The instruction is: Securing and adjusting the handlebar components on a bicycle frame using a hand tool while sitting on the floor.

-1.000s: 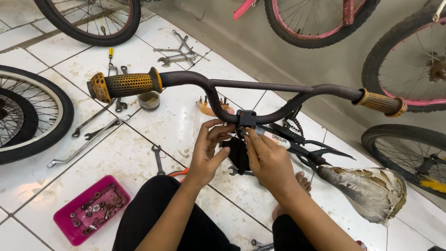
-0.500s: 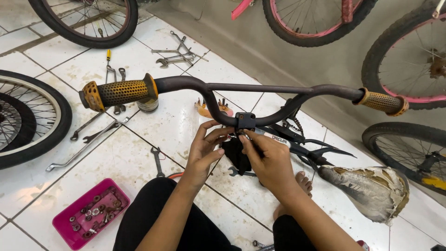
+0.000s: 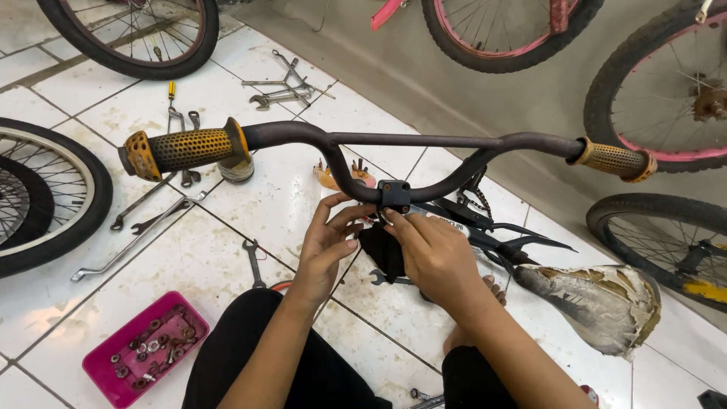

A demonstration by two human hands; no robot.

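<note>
A dark, rusty bicycle handlebar (image 3: 424, 140) with two yellow perforated grips (image 3: 182, 149) spans the view. Its black stem clamp (image 3: 394, 195) sits at the middle. My left hand (image 3: 327, 244) is just left of and below the clamp, fingers curled toward it. My right hand (image 3: 433, 254) is right below the clamp, fingertips pinching at its underside on something small that I cannot make out. The black bike frame (image 3: 492, 235) and a torn, worn saddle (image 3: 598, 303) lie on the floor behind my hands.
A pink tray (image 3: 106, 375) with several nuts and washers sits at lower left. Wrenches (image 3: 151, 220) and other tools (image 3: 284, 87) are scattered on the white tiles. Bicycle wheels (image 3: 38, 204) lie at the left, top (image 3: 129, 38) and right (image 3: 659, 235).
The handlebar has shifted slightly lower and left in view. Both hands stay at the stem clamp with small finger movements.
</note>
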